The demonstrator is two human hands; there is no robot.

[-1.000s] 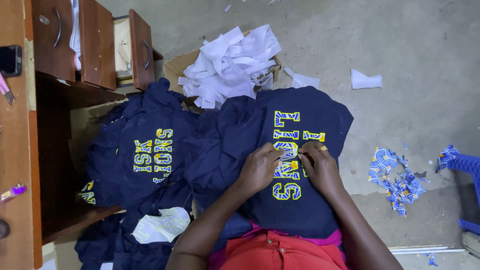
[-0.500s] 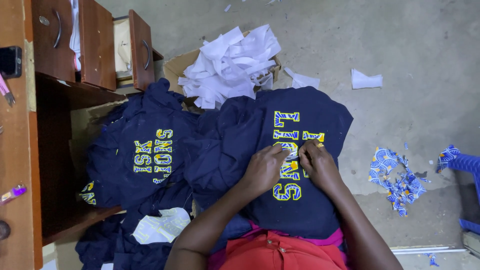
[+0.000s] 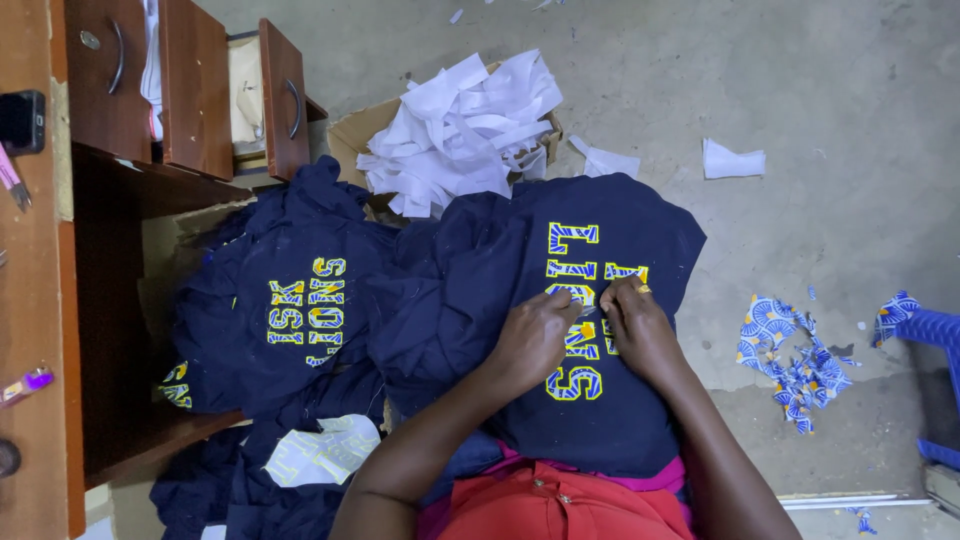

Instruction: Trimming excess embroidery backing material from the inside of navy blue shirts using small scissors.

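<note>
Both hands pinch the yellow-and-blue lettering (image 3: 580,310) on the navy shirt (image 3: 600,400) spread under them: left hand (image 3: 535,335) and right hand (image 3: 640,325) almost touching. Another navy pile (image 3: 290,300) lies left.

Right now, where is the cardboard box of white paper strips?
In the head view, the cardboard box of white paper strips sits top centre on the floor, right of the open wooden drawer, just beyond the navy shirt being handled.

Both forearms are bare, no sleeves showing; the left hand (image 3: 535,335) wears nothing on its fingers; the right hand (image 3: 640,325) carries a small gold ring at its 12 o'clock edge; at 6 o'clock, a red-orange garment with buttons, edged in magenta.
</note>
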